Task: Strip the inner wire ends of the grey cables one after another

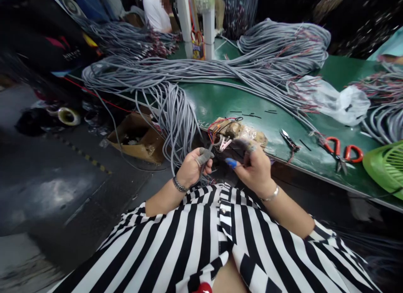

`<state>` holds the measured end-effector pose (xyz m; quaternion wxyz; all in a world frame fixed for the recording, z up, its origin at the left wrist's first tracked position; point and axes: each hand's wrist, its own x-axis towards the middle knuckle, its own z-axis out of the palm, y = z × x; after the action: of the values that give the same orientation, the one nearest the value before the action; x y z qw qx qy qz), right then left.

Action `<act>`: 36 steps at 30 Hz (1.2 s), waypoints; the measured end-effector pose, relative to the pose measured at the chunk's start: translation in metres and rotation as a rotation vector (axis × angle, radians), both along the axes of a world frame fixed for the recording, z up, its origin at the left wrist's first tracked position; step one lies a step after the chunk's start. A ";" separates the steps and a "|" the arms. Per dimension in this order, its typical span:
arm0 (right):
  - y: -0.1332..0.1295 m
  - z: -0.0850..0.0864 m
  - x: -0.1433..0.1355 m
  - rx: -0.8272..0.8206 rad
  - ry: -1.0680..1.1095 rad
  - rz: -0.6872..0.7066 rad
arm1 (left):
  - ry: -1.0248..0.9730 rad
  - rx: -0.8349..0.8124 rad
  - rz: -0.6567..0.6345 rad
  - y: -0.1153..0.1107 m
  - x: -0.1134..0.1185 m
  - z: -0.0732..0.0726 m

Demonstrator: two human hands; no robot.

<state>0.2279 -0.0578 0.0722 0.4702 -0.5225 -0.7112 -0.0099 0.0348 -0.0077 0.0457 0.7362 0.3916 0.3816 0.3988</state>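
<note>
My left hand (197,165) is closed around a grey cable (206,155), a grey covering on its thumb. Thin coloured wires (212,135) fan out from the cable's upper end. Just right of it, my right hand (255,165) hangs in front of the table edge, its thumb, tipped in blue, apart from the blurred fingers. Nothing shows plainly between them. A pale pink clip (224,143) sits between the hands, by a lumpy brown bundle wrapped in clear film (248,132) at the table's edge.
Big coils of grey cable (283,41) cover the green table (208,100), and one bunch (176,116) hangs over its edge. Cutting pliers (288,139), orange-handled scissors (341,154) and a green plastic basket (385,165) lie rightward. A cardboard box (138,139) stands below; a person (154,11) is behind.
</note>
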 end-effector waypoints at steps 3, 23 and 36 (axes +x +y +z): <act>0.012 -0.005 -0.016 -0.054 -0.037 0.031 | 0.006 0.015 -0.041 -0.006 0.003 0.000; 0.008 -0.026 -0.005 -0.405 0.638 0.146 | -0.102 0.010 -0.033 0.003 -0.006 -0.012; 0.013 -0.025 -0.003 -0.930 0.702 0.875 | 0.029 0.125 -0.603 0.003 -0.025 -0.012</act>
<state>0.2245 -0.0448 0.0469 0.3609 -0.3084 -0.5929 0.6505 0.0102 -0.0044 0.0338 0.7902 0.5375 0.2334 0.1793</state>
